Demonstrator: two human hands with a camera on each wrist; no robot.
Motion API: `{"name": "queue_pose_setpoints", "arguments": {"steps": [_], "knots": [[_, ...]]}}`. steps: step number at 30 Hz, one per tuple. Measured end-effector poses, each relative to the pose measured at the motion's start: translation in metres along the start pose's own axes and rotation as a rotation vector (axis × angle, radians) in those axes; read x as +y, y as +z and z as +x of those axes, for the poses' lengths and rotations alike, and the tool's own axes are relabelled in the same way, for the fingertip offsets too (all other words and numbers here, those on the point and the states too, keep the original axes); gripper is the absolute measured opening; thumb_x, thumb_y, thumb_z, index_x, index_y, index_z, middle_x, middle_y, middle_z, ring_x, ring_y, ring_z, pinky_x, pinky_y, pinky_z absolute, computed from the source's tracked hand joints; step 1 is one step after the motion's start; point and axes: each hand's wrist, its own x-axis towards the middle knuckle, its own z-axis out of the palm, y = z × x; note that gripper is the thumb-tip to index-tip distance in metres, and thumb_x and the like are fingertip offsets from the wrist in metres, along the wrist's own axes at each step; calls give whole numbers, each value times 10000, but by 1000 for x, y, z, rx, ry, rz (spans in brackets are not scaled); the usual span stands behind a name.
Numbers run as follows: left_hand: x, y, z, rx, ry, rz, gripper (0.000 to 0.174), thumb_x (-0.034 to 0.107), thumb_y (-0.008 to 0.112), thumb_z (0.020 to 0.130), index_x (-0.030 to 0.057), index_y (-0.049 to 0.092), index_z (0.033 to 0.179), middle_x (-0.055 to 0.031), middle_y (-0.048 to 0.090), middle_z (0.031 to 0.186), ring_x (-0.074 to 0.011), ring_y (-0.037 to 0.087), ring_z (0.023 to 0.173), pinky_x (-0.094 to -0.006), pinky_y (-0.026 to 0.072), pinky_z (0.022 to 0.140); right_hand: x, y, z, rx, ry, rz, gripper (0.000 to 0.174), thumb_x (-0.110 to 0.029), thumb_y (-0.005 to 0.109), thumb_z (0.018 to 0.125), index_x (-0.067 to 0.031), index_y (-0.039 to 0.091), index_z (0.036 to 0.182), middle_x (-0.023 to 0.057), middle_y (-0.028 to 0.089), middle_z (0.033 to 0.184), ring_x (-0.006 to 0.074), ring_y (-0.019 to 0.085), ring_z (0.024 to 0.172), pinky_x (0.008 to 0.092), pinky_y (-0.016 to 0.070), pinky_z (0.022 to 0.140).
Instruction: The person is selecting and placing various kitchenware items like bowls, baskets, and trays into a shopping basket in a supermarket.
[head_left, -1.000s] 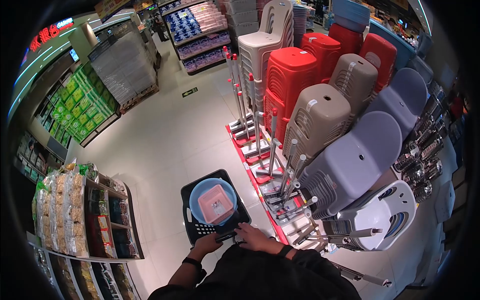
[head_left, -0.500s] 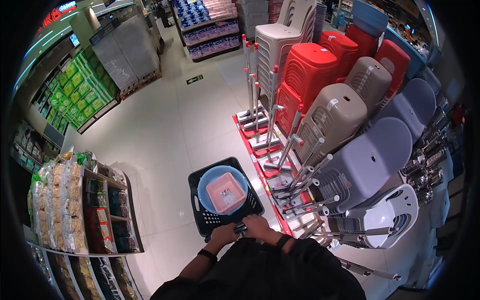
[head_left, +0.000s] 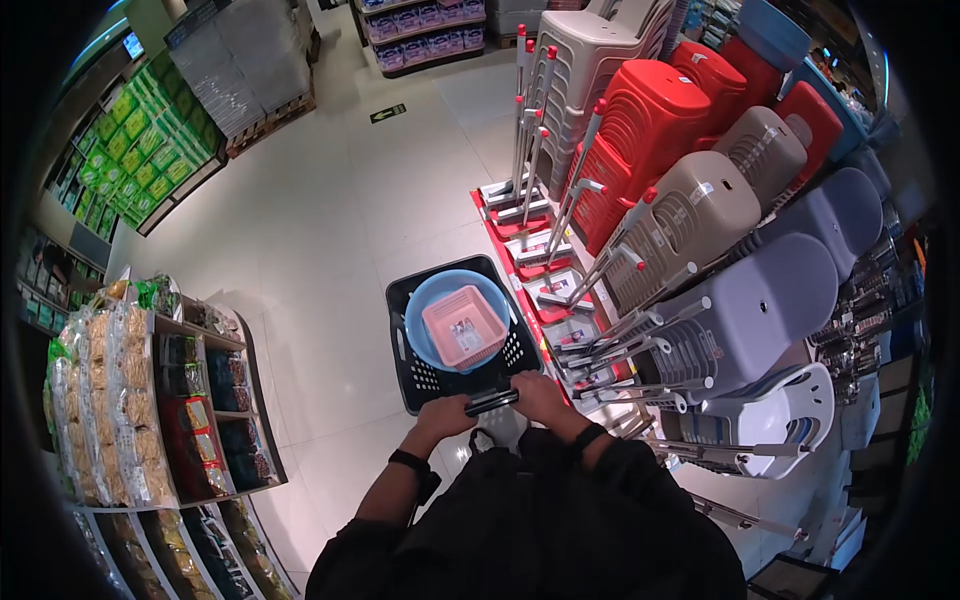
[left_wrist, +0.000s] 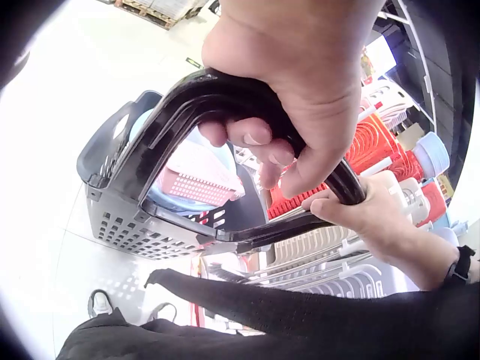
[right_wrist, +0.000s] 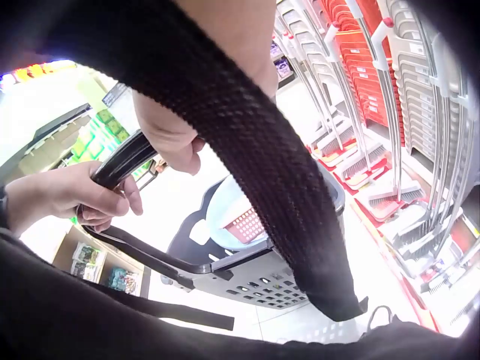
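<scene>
- Forward along the aisle is where the black basket point(head_left: 425, 378) has gone in the last second: it was level with the near end of the broom rack, and now it sits beside the red-based brooms point(head_left: 545, 190), with the person close behind it.
- Both hands have stayed on the basket's handle point(head_left: 490, 402) the whole time.
- The left hand point(head_left: 445, 412) grips the left part of the handle. Its wrist view shows the fingers curled under the bar and the thumb over the top.
- The right hand point(head_left: 540, 388) grips the right part of the same bar, fingers wrapped round it.
- The 2 hands sit near each other, with a short bare stretch of handle between them.
- A dark band point(head_left: 408, 461) circles the left wrist.
- The basket stands on the pale tiled floor point(head_left: 330, 230), just beside the red edge of the broom display.
- Inside the basket lies a round blue basin point(head_left: 425, 325), and inside that a pink tray point(head_left: 465, 328) with slotted walls. Something small lies in the tray, too small to make out.
- To the person's right, stacks of plastic stools point(head_left: 650, 120) in red, beige and grey lean out over the brooms.
- To the left stands a low shelf point(head_left: 215, 410) packed with bagged goods.
</scene>
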Motion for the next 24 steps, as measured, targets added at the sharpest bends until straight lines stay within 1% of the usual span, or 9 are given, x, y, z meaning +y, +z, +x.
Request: {"name": "queue_pose_setpoints", "arguments": {"steps": [4, 10, 12, 14, 16, 17, 20, 23, 24], "knots": [[2, -20, 13, -49, -55, 9, 407, 422, 624, 741, 152, 676, 1041, -133, 710, 962, -320, 681, 919, -429, 542, 807, 5, -5, 24, -48, -34, 11, 173, -165, 719, 703, -82, 610, 810, 108, 616, 850, 318, 609, 882, 440, 497, 763], [2, -38, 34, 80, -185, 5, 347, 400, 648, 744, 179, 680, 1010, -112, 716, 938, -293, 686, 901, -431, 523, 805, 11, -13, 68, -54, -67, 0, 182, -143, 717, 680, -71, 606, 806, 120, 623, 825, 330, 617, 855, 452, 500, 746], [-4, -42, 44, 237, -73, 90, 328, 362, 669, 729, 177, 681, 1000, -95, 714, 886, -273, 686, 850, -412, 487, 813, 14, -13, 84, -41, -96, 16, 184, -136, 714, 670, -72, 603, 803, 118, 626, 814, 330, 622, 839, 452, 503, 734], [-8, -48, 54, 282, -77, 77, 333, 314, 691, 701, 166, 681, 999, -80, 703, 909, -248, 669, 883, -392, 450, 827, 16, -15, 102, -59, -72, 3, 138, -142, 682, 703, -73, 602, 791, 115, 613, 824, 322, 604, 853, 443, 490, 755], [-14, -53, 66, 447, -12, 88, 350, 292, 705, 682, 163, 681, 1007, -64, 684, 944, -239, 642, 973, -395, 442, 870, 21, -12, 118, -54, -82, 15, 135, -146, 682, 704, -74, 605, 789, 115, 615, 823, 320, 606, 851, 444, 492, 751], [-17, -55, 73, 448, -13, 72, 403, 279, 724, 659, 163, 674, 1042, -51, 655, 994, -235, 603, 1053, -404, 428, 919, 25, -11, 126, -27, -118, 21, 154, -140, 694, 687, -76, 601, 792, 113, 618, 814, 318, 613, 839, 447, 495, 730], [-26, -62, 92, 542, 55, 28, 465, 278, 747, 637, 157, 663, 1078, -52, 645, 1025, -239, 587, 1092, -409, 418, 954, 31, -14, 148, -6, -144, 16, 175, -125, 705, 663, -78, 591, 788, 112, 621, 803, 315, 620, 829, 451, 496, 712], [-31, -77, 106, 509, 53, 1, 483, 295, 771, 658, 134, 659, 1099, -60, 648, 1087, -259, 589, 1093, -429, 427, 963, 32, -16, 170, 28, -150, 13, 196, -130, 714, 655, -77, 581, 789, 105, 615, 779, 317, 619, 800, 450, 494, 702], [-33, -80, 110, 507, 58, -1, 483, 295, 771, 658, 134, 659, 1099, -60, 648, 1087, -259, 589, 1093, -429, 427, 963, 30, -22, 178, -103, -96, -22, 259, -141, 718, 657, -75, 600, 878, 122, 621, 873, 327, 609, 886, 454, 491, 743]]}}
